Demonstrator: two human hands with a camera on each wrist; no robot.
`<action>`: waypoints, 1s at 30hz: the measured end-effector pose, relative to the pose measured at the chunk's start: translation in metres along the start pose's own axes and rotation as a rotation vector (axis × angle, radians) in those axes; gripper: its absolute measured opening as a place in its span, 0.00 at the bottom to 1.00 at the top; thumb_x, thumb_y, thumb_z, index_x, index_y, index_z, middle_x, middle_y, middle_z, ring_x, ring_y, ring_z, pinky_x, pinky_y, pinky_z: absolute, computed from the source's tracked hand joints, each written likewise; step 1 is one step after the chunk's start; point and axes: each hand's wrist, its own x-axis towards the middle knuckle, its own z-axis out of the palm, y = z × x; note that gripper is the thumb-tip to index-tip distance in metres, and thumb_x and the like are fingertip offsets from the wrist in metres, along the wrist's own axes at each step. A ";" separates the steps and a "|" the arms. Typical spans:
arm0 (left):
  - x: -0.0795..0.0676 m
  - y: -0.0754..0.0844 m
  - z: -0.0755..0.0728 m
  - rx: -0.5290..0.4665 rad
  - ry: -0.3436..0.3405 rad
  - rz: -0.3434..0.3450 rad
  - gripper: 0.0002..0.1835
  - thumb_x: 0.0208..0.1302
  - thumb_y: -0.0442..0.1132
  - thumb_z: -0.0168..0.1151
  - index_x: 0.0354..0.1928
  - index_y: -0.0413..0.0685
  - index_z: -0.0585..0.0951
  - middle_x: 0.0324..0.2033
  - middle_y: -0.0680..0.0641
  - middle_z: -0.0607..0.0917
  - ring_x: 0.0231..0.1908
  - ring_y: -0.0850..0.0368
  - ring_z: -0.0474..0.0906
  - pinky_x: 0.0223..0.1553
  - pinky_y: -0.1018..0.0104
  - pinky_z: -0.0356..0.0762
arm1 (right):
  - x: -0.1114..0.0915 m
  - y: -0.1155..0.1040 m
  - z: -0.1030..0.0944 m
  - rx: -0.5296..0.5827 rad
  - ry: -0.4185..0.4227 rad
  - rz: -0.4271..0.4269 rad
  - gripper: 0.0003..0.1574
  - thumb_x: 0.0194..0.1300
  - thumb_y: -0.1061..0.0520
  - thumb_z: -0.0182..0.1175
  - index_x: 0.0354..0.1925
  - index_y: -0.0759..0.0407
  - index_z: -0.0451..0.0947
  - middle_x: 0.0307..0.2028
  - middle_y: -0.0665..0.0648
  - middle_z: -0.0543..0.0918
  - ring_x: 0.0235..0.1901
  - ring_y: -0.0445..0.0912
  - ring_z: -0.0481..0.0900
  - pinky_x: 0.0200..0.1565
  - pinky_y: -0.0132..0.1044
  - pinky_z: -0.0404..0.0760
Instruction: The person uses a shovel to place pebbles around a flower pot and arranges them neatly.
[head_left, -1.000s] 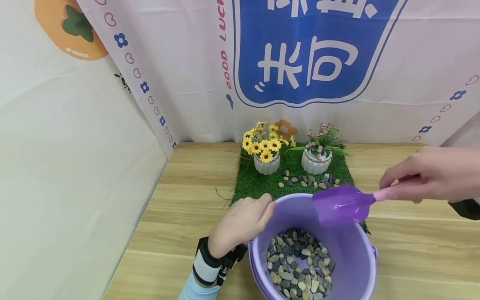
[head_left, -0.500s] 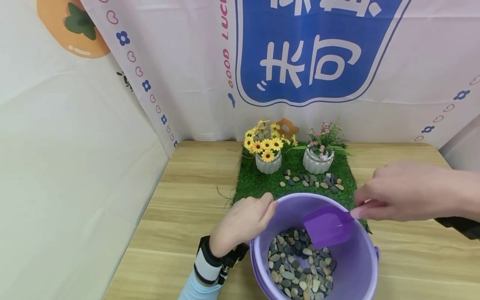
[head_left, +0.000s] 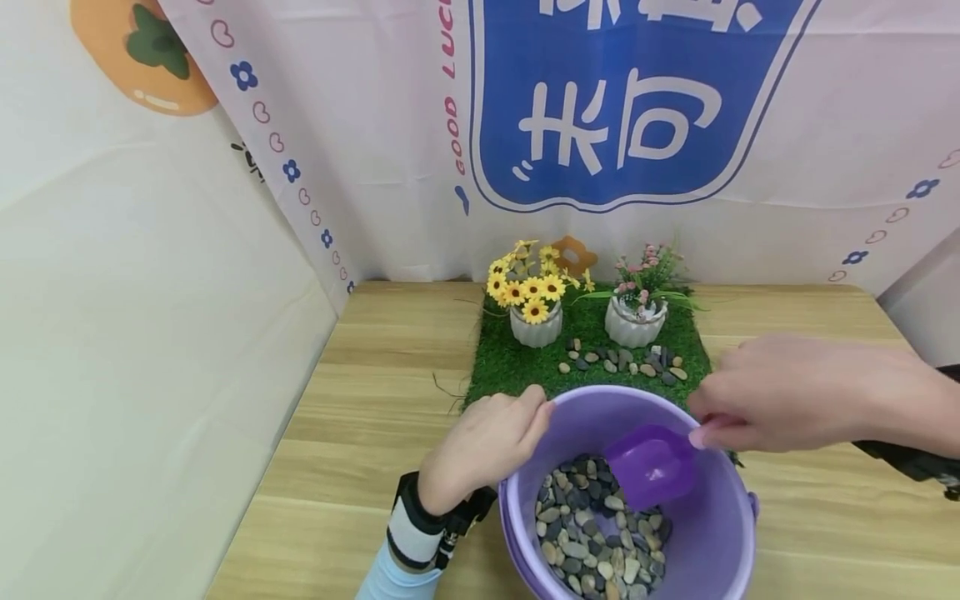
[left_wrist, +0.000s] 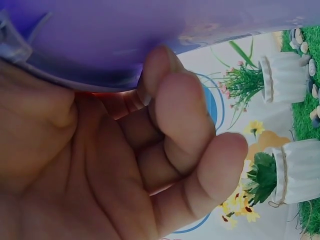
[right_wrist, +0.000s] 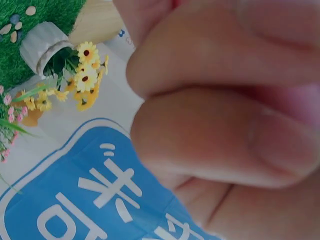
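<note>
A purple bucket (head_left: pixel 716 533) with pebbles (head_left: pixel 581 533) in its bottom stands at the front of the table. My left hand (head_left: pixel 483 450) grips the bucket's rim at its left side; in the left wrist view its curled fingers (left_wrist: pixel 182 112) show against the purple wall. My right hand (head_left: pixel 795 396) holds a small shovel by its pink handle. The shovel's translucent purple blade (head_left: pixel 652 471) is inside the bucket, over the right part of the pebbles; whether it touches them I cannot tell. In the right wrist view, curled fingers (right_wrist: pixel 215 132) hide most of the handle.
Behind the bucket lies a green turf mat (head_left: pixel 510 375). On it stand a white pot of yellow flowers (head_left: pixel 536 327), a white pot of pink flowers (head_left: pixel 636 325) and a row of pebbles (head_left: pixel 622 361). A printed cloth (head_left: pixel 390 167) hangs along the table's back edge.
My right hand has moved left and down, bringing the shovel from above the bucket's far right rim to inside it. The left hand stays on the rim.
</note>
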 end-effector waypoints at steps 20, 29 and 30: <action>-0.001 0.000 -0.001 0.003 0.002 0.004 0.13 0.78 0.46 0.41 0.34 0.51 0.68 0.16 0.56 0.66 0.15 0.66 0.67 0.14 0.73 0.63 | 0.033 -0.022 0.017 -0.053 -0.116 -0.009 0.22 0.62 0.41 0.65 0.18 0.39 0.65 0.15 0.38 0.64 0.16 0.34 0.58 0.20 0.28 0.59; -0.001 0.000 -0.002 0.002 0.000 0.001 0.14 0.78 0.46 0.40 0.33 0.51 0.68 0.16 0.56 0.67 0.15 0.66 0.67 0.14 0.73 0.64 | 0.046 -0.027 0.028 -0.210 -0.040 -0.045 0.17 0.61 0.44 0.66 0.22 0.45 0.71 0.18 0.41 0.69 0.18 0.37 0.64 0.23 0.32 0.65; -0.001 0.000 -0.002 0.002 0.001 0.002 0.14 0.78 0.46 0.40 0.33 0.51 0.68 0.16 0.56 0.66 0.15 0.65 0.67 0.14 0.73 0.64 | 0.047 -0.028 0.029 -0.228 -0.040 -0.042 0.17 0.61 0.44 0.66 0.21 0.45 0.71 0.19 0.41 0.69 0.19 0.37 0.64 0.23 0.33 0.66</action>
